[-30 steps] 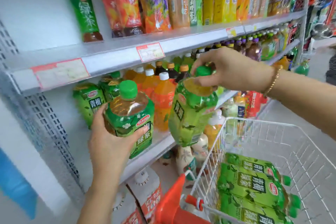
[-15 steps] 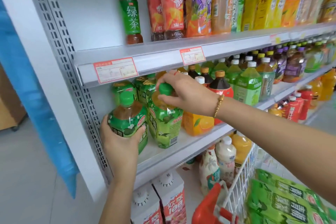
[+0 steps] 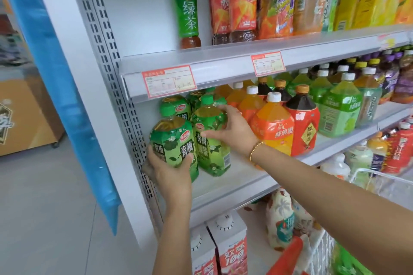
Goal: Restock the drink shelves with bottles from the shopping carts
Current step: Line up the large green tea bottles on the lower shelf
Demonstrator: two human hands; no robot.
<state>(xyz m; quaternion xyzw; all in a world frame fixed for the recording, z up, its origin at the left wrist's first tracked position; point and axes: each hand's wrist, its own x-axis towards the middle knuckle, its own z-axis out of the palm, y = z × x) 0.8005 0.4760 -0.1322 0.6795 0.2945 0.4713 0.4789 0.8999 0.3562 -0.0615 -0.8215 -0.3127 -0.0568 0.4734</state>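
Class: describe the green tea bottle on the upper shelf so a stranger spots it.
Find the upper shelf of the drinks rack. At its left end one slim green tea bottle stands alone. Its neighbours are fatter, red-labelled bottles.

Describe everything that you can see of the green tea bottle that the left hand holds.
The green tea bottle is clear plastic with a green cap; yellowish drink shows at its shoulder. A green wrap label with white flowers, Chinese characters and a red logo covers the body. It is about upright at the left front end of the middle shelf. The left hand holds its lower part, hiding the base. A second green bottle, held by the right hand, is close beside it.
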